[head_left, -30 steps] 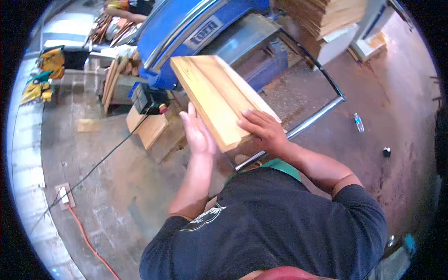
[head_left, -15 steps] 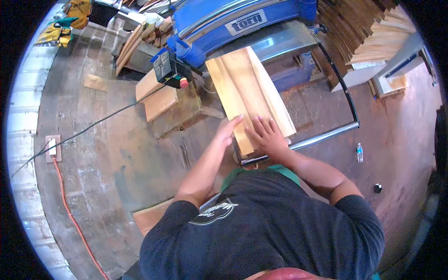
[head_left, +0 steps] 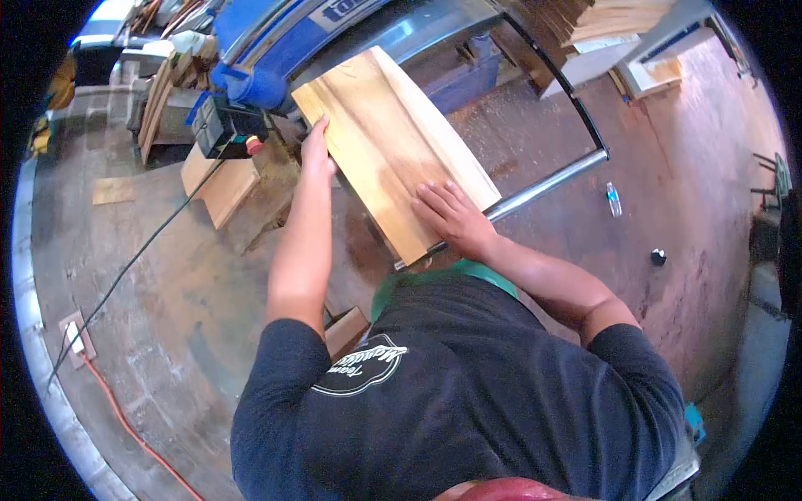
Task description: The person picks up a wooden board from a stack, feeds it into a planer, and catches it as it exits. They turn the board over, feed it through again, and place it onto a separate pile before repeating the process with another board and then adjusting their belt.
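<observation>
A wide wooden board (head_left: 376,142) with a dark grain band slants across the metal frame in front of the blue machine. At the board's left edge, toward its far end, my left hand (head_left: 317,152) is closed, thumb on the top face and fingers hidden below. My right hand (head_left: 455,219) lies flat on the board near its close right corner, fingers stretched out. The board's near end is over the frame's round metal bar (head_left: 547,185).
The blue machine (head_left: 288,46) stands ahead, with a black control box (head_left: 221,125) and red button at its left. Wood pieces lean below that box. Stacked planks (head_left: 614,21) are at upper right. A bottle (head_left: 614,199) and an orange cord (head_left: 125,417) lie on the floor.
My left hand has slid forward along the board's left edge, away from my body. My right hand stays on the near part of the board. The camera view has shifted.
</observation>
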### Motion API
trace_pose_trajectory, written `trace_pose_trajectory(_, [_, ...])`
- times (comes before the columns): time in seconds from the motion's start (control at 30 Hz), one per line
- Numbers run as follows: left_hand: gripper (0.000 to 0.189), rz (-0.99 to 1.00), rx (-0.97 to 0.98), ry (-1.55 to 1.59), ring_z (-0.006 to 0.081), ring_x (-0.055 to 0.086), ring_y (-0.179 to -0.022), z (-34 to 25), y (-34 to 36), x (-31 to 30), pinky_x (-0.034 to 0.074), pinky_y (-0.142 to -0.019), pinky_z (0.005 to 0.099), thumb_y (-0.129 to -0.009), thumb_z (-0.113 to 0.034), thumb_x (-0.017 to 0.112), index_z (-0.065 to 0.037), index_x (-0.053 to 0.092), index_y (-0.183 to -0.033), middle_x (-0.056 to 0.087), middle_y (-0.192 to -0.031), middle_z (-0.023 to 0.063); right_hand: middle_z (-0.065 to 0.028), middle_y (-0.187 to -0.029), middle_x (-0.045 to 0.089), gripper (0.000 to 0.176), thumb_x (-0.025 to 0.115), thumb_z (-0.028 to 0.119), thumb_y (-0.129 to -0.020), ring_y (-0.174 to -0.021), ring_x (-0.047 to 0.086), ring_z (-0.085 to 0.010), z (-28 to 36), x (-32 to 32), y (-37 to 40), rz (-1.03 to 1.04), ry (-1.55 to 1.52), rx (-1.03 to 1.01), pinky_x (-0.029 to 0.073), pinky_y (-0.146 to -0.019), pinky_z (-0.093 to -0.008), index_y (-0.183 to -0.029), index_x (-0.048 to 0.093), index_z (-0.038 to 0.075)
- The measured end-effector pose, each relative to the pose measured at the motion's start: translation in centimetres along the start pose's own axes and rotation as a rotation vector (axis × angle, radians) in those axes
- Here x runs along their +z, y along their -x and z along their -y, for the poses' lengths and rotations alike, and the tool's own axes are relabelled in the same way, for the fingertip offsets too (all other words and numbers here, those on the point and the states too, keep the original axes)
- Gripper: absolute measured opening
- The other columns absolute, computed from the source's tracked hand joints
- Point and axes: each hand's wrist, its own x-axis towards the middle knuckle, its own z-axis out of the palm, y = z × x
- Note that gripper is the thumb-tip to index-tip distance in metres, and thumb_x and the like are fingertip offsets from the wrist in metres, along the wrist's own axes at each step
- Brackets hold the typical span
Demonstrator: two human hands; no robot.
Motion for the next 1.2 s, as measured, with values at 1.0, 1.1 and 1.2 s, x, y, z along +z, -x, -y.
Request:
trace_pose_trajectory(1.0, [0.068,0.609,1.107,-1.272,0.0433,0.031,-0.134,8.1,18.4,9.6,0.022,-0.111,0.0497,-0.088,-0.048,0.054,-0.001,0.042,-0.136,0.036,-0.142,0.0270,-0.0110,-0.129,0.053,0.070,0.075,0.019,-0.077,-0.119,0.050,-0.0231,-1.8,0.6,1.4,-0.273,-1.366,0.727,0.042,-0.100,-0.0396,-0.136,0.040,0.004])
trace_pose_trajectory(1.1, [0.064,0.491,1.133,-1.386,0.0467,0.030,-0.132,10.1,16.2,9.5,0.022,-0.108,0.0551,-0.090,-0.045,0.051,0.001,0.043,-0.133,0.035,-0.142,0.0274,-0.0089,-0.129,0.053,0.068,0.072,0.023,-0.079,-0.119,0.050,-0.0215,-2.9,1.7,1.4,-0.271,-2.052,0.754,0.041,-0.099,-0.0404,-0.136,0.040,0.005])
trace_pose_trajectory(1.2, [0.063,0.382,1.070,-1.490,0.0463,0.030,-0.132,10.6,14.9,9.9,0.022,-0.108,0.0549,-0.090,-0.043,0.050,0.002,0.043,-0.133,0.035,-0.141,0.0274,-0.0065,-0.126,0.055,0.061,0.068,0.025,-0.083,-0.114,0.053,-0.0203,-5.8,4.6,0.9,-0.217,-2.159,0.597,0.041,-0.097,-0.0412,-0.134,0.042,0.005])
